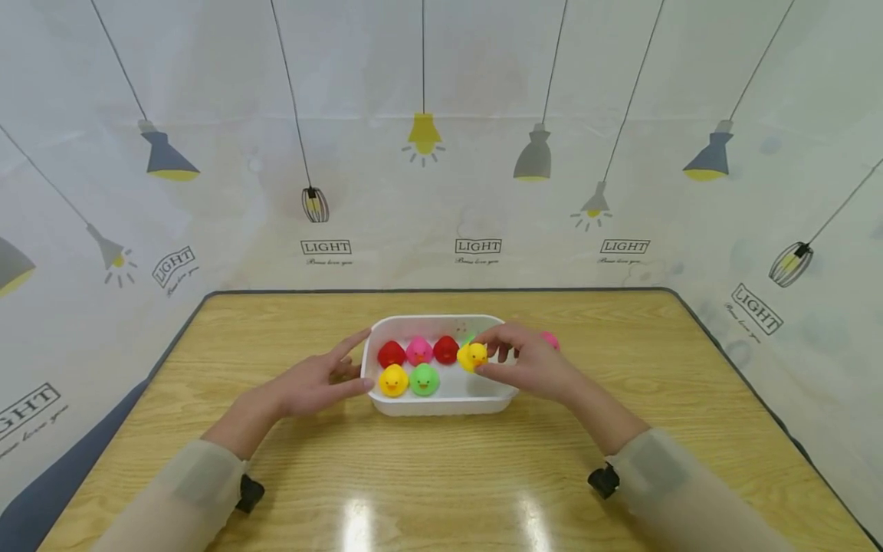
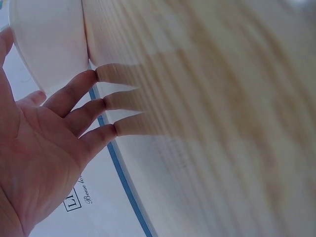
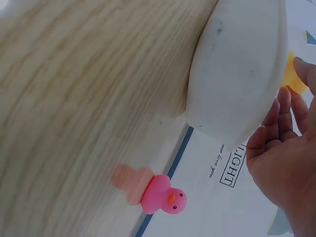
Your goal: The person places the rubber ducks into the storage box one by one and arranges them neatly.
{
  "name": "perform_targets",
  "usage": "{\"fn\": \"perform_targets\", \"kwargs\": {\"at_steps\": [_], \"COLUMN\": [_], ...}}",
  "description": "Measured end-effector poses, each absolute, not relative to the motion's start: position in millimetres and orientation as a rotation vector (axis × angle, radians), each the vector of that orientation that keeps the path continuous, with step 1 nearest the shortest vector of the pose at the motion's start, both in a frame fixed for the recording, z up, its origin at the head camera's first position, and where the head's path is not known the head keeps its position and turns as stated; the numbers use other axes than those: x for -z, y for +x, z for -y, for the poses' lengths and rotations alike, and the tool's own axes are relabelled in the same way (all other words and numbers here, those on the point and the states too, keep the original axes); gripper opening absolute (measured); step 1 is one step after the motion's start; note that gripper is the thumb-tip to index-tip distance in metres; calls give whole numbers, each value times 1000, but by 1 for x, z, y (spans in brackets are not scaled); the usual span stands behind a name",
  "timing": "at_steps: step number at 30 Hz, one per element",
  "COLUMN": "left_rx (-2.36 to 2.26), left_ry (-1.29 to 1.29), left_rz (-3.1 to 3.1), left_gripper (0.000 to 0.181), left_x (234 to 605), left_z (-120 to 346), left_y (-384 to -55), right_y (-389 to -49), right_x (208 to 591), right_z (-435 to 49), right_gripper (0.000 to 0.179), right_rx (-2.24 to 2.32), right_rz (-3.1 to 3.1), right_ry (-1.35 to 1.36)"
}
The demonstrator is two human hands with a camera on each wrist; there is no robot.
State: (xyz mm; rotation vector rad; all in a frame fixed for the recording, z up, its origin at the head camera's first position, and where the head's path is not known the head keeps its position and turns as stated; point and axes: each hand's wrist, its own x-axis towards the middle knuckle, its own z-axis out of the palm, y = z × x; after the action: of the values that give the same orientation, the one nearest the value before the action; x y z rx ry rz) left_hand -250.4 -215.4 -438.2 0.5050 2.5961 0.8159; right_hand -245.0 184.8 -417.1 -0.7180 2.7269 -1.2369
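A white plastic tub (image 1: 441,406) stands on the table with several rubber ducks inside. Its back row has a red duck (image 1: 391,354), a pink duck (image 1: 419,350) and another red duck (image 1: 446,349). In front of them sit a yellow duck (image 1: 394,380) and a green duck (image 1: 424,379). My right hand (image 1: 531,360) pinches a second yellow duck (image 1: 473,356) over the tub's right part, partly covering a green thing behind it. At the tub's left end my left hand (image 1: 310,383) rests with spread fingers, thumb and forefinger touching the rim.
Right of the tub a pink duck (image 3: 163,195) sits on the wooden table (image 1: 441,475), mostly hidden by the right hand in the head view. A wall sheet printed with lamps (image 1: 441,207) rises behind the table's far edge.
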Motion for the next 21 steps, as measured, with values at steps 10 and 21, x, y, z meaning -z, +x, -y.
{"fn": "perform_targets", "kwargs": {"at_steps": [10,21], "left_rx": [-832,-837], "left_ry": [486,486], "left_rz": [-2583,-2582], "left_gripper": [95,94], "left_x": [438,438], "left_z": [216,216], "left_y": [-250,-250], "right_y": [-251,-261], "right_x": [420,430], "right_z": [-169,-160], "right_gripper": [33,32], "right_rx": [1107,1089], "right_rz": [-2741,-2722], "right_ry": [-765,-797]}}
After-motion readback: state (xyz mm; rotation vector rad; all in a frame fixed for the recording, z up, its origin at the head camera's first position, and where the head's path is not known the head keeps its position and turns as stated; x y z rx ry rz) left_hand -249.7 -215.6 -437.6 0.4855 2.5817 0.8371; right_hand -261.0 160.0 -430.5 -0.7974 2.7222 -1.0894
